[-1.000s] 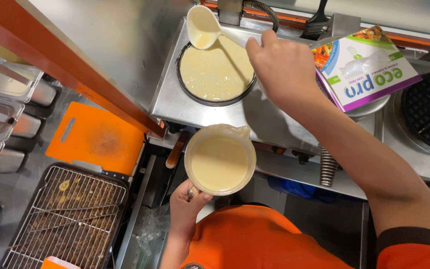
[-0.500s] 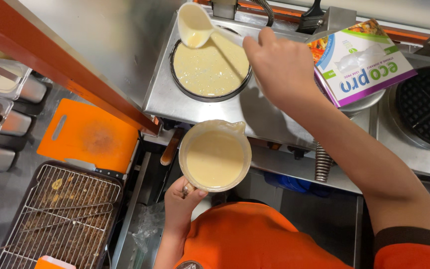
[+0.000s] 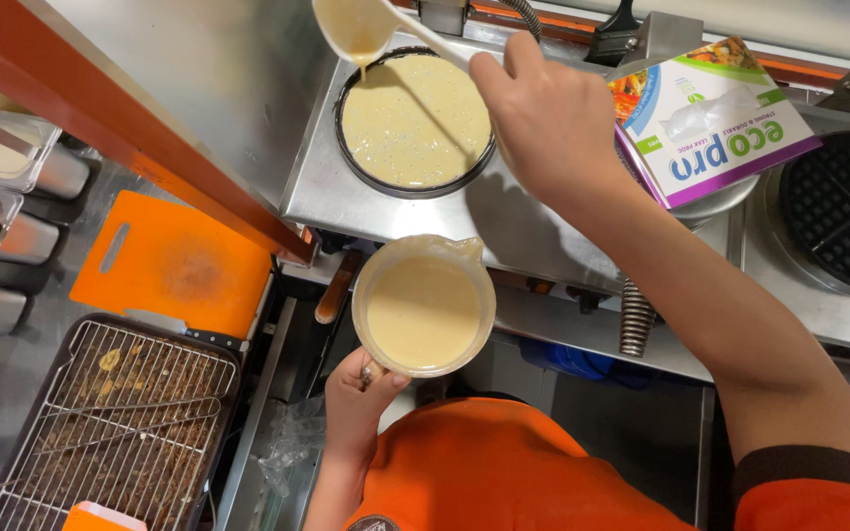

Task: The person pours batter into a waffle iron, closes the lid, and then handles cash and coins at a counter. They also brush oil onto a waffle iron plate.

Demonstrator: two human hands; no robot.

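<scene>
Batter jug (image 3: 423,307) sits directly below the round griddle plate (image 3: 415,120), which lies at twelve o'clock from it on the steel counter (image 3: 533,236). Left hand (image 3: 361,388) is closed round the jug's handle at six o'clock. Right hand (image 3: 553,118), the nearer to the plate, is clenched on the white ladle (image 3: 361,25), whose handle runs from four o'clock to ten o'clock, bowl dripping over the plate's far-left rim.

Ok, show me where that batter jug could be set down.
Bare steel lies between the round batter-filled plate and the batter jug in the left hand. The orange cutting board is free. Crowded: right hand, ladle, box, waffle iron.
</scene>
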